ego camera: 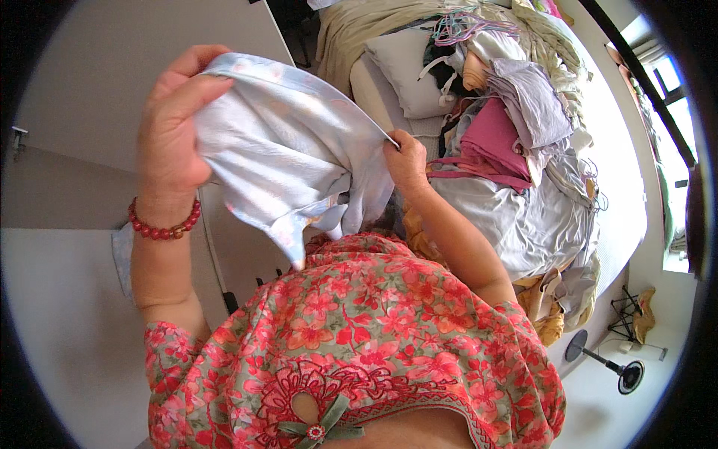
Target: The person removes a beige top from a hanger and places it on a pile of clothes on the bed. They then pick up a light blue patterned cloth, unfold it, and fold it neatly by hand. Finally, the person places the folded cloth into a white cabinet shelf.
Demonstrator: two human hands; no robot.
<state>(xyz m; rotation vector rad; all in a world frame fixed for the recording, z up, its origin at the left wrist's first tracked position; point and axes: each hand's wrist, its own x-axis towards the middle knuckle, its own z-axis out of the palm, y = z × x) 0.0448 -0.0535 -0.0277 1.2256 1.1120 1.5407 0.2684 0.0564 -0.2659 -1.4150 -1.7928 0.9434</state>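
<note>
A pale blue patterned cloth garment is stretched in the air between my hands. Its banded upper edge runs taut, while the lower part hangs in folds and ends in a pointed corner over my floral top. My left hand, with a red bead bracelet on the wrist, pinches the band's left end between thumb and fingers. At the other end, my right hand is closed on the band. The garment hides part of what lies behind it.
On the bed to the right lie a white pillow, a magenta folded cloth, grey folded clothes and pastel hangers. A pale cabinet-like panel stands left. A black-based stand fan is at lower right.
</note>
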